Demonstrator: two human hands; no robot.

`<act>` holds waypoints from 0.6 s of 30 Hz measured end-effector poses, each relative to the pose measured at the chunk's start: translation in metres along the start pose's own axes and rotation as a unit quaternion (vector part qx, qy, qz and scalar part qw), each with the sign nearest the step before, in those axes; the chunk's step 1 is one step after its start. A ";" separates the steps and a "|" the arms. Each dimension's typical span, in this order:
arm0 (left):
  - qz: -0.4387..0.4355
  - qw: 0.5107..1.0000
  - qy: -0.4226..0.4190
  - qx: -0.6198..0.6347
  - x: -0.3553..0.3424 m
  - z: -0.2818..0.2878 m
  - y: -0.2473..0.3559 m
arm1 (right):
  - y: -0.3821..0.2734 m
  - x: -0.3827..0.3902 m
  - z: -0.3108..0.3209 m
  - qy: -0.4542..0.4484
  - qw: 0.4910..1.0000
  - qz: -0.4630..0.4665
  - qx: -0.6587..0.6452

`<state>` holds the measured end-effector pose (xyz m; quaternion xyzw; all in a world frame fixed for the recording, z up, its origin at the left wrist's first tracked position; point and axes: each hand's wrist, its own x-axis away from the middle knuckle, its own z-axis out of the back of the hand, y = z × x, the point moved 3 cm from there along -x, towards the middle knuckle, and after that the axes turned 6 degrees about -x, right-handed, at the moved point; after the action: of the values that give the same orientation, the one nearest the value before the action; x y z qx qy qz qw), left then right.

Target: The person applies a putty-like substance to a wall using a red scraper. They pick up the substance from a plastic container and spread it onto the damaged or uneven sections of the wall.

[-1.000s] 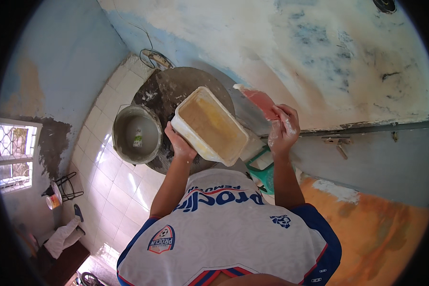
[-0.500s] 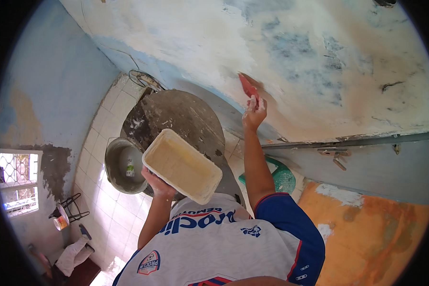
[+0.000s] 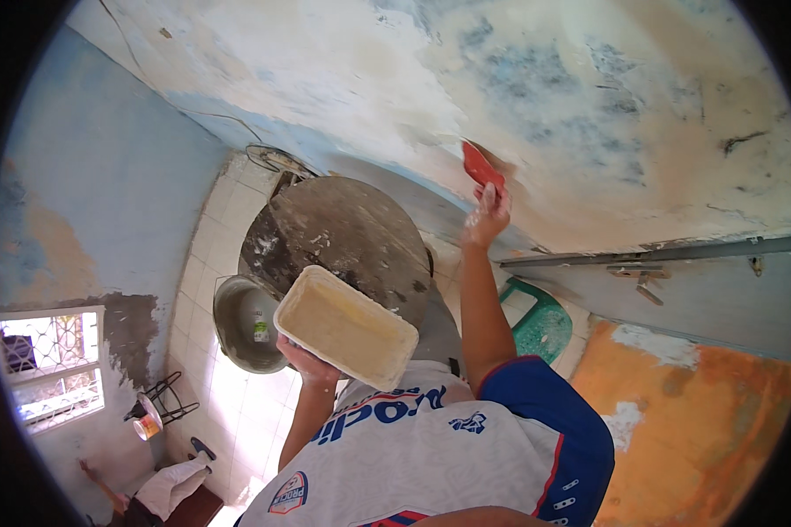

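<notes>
My right hand (image 3: 487, 214), smeared with white, is closed on a red putty spreader (image 3: 482, 165). The spreader's far edge lies at the patchy wall (image 3: 554, 132), beside a strip of smoother, pale filler. In my left hand (image 3: 308, 358) is a cream rectangular tub (image 3: 347, 329), held from its left side in front of my chest. A thin pale layer coats its inside, and its rim is crusted. Most of the left fingers are hidden beneath the tub.
Below the tub stands a round, stained tabletop (image 3: 351, 220). A grey bucket (image 3: 228, 329) is left of it, and a green plastic stool (image 3: 545, 329) stands right. Cables (image 3: 272, 158) lie by the wall. A barred window (image 3: 51, 369) is at far left.
My right hand and the spreader have moved slightly down the wall, and the spreader shows more of its face. The whole view has shifted a little; my left hand still holds the tub.
</notes>
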<state>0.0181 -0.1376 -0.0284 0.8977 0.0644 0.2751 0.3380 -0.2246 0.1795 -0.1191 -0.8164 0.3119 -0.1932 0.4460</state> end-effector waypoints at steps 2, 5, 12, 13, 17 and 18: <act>0.000 1.000 0.025 -0.010 0.002 -0.011 0.006 | -0.004 0.012 0.004 -0.006 0.998 0.064 0.012; -0.003 1.000 0.011 -0.006 0.003 -0.015 0.008 | 0.008 0.023 -0.010 -0.118 0.988 0.020 0.092; -0.015 1.000 0.006 0.016 0.004 0.009 0.002 | 0.005 0.016 -0.012 -0.019 0.999 0.025 0.016; -0.026 1.000 -0.002 0.005 0.004 0.006 0.002 | -0.008 0.021 -0.007 -0.006 0.999 0.040 0.010; -0.010 1.000 -0.005 0.007 0.006 0.000 0.005 | -0.001 0.030 -0.019 -0.152 0.971 0.099 0.155; -0.005 1.000 -0.005 0.007 0.004 -0.001 0.004 | 0.006 0.027 -0.029 -0.151 0.977 0.055 0.142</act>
<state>0.0207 -0.1391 -0.0238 0.9011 0.0696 0.2687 0.3331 -0.2244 0.1410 -0.1083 -0.7464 0.2545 -0.0849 0.6090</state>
